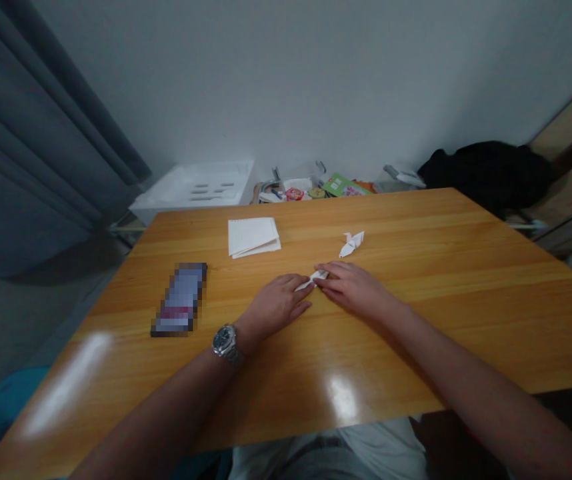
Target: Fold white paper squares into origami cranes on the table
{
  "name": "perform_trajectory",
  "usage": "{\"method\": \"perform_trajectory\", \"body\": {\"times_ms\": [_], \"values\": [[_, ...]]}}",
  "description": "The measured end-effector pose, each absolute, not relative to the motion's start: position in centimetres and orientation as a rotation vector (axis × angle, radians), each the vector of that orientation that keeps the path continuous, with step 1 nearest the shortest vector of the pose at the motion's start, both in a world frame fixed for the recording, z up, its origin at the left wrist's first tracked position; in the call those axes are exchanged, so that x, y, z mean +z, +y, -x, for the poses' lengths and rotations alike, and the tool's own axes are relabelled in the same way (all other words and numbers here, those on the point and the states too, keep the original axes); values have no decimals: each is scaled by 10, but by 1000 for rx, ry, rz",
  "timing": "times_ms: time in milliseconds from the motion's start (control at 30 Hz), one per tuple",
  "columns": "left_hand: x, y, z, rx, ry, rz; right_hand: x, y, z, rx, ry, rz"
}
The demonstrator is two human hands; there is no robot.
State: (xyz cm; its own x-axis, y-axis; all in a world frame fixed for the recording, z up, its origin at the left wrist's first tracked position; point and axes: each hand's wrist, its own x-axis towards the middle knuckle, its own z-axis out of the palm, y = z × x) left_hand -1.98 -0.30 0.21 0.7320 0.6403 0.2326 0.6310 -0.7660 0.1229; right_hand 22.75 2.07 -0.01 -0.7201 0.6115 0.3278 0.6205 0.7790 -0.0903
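Head view: the left hand (275, 305) and right hand (351, 288) lie palm-down, fingertips touching one folded paper piece (313, 279) between them; whether they grip it, I cannot tell. Just far of them sits one origami crane (351, 245). Farther left on the bench (416, 267) lie one paper stack (253, 237) and one blurred phone (180, 300).

Narrow folded white paper (312, 281) lying flat; white paper crane (351, 245) just beyond

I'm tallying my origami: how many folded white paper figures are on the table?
2. One folded paper figure lies on the wooden table beyond the hands; a second folded paper figure sits between the left hand and right hand, partly covered by them.
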Motion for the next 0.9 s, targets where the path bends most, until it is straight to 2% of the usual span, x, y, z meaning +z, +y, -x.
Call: {"method": "perform_trajectory", "body": {"times_ms": [467,900], "values": [[14,-14,10,295,1178,-2922,0,17,-242,99,-2696,1114],[8,-16,8,301,1201,-2939,-10,20,-247,40,-2669,1192]]}}
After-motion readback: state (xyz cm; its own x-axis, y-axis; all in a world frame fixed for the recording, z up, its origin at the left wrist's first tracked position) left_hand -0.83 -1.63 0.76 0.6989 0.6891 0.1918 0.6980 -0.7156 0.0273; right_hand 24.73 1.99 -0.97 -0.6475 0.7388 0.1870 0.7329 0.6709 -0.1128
